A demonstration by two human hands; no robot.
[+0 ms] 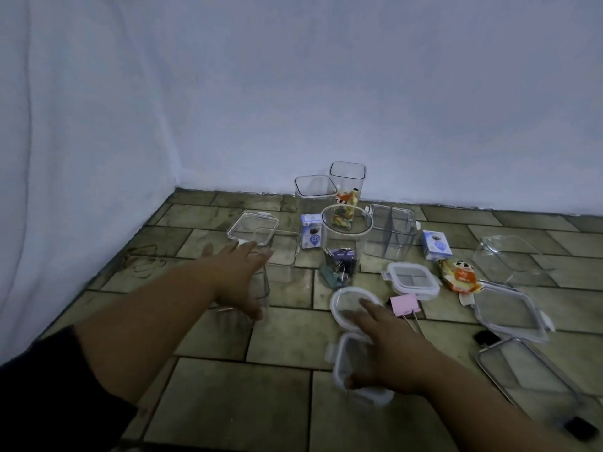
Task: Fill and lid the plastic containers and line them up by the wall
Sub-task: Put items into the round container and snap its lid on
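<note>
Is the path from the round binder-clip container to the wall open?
No. Two tall square containers, a snack packet and a blue carton stand behind the round container, between it and the wall.

This seems to be a corner of a plain room, probably in a home. The floor [287, 340] is of worn greenish tiles with dark joints, and a bare white wall [391, 109] meets it at the back. Small household things lie directly on the tiles in dim bluish light: clear containers [315, 194], lids [412, 280], little cartons [311, 234], a snack packet [458, 278] and a pink clip [404, 305].
</note>
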